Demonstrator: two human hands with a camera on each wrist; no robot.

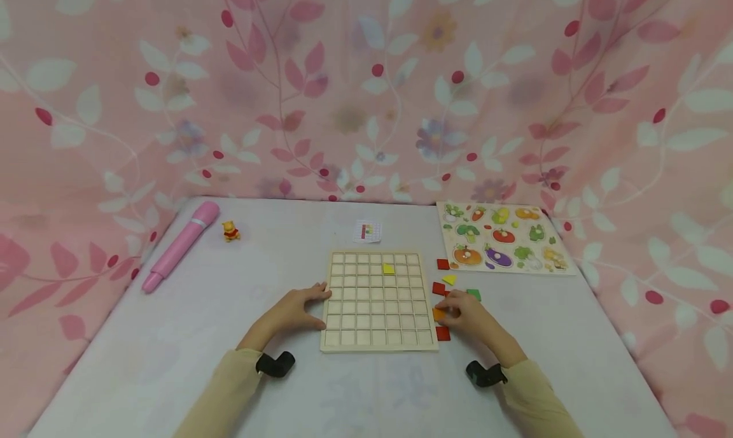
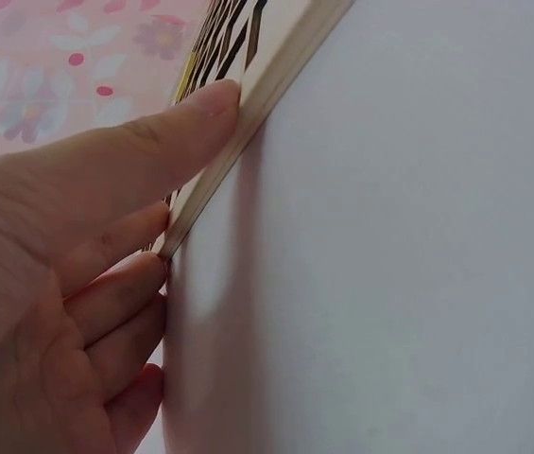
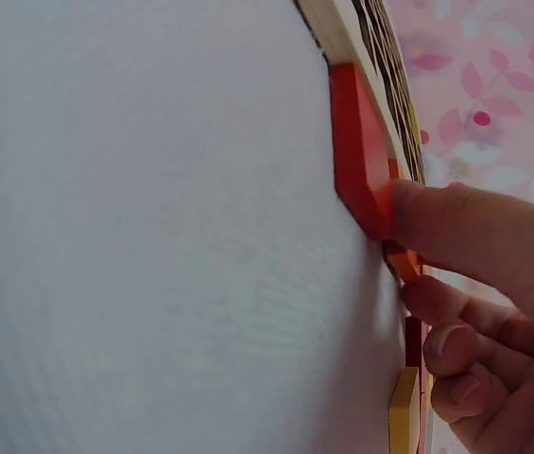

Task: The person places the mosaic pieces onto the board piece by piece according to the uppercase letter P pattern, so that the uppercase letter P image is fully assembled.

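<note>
A square wooden grid board point(image 1: 376, 348) lies on the table with one yellow tile point(image 1: 389, 269) in an upper cell. My left hand point(image 1: 294, 309) rests against the board's left edge; in the left wrist view its thumb and fingertips touch the rim, fingers loosely bent. On the other side, my right hand point(image 1: 469, 315) pinches an orange tile point(image 1: 438, 314) beside the board's right edge. Just nearer to me is a red tile point(image 1: 443, 333), close to the thumb in the right wrist view. Further red tiles point(image 1: 438, 288), a yellow triangle point(image 1: 449, 279) and a green tile point(image 1: 474, 295) lie around that hand.
Behind the board lies a small printed card point(image 1: 368, 231). A vegetable puzzle board point(image 1: 552, 269) is at the back right. To the left are a pink wand-like stick point(image 1: 180, 247) and a small yellow bear figure point(image 1: 231, 231). Floral cloth point(image 1: 366, 107) hangs behind the table.
</note>
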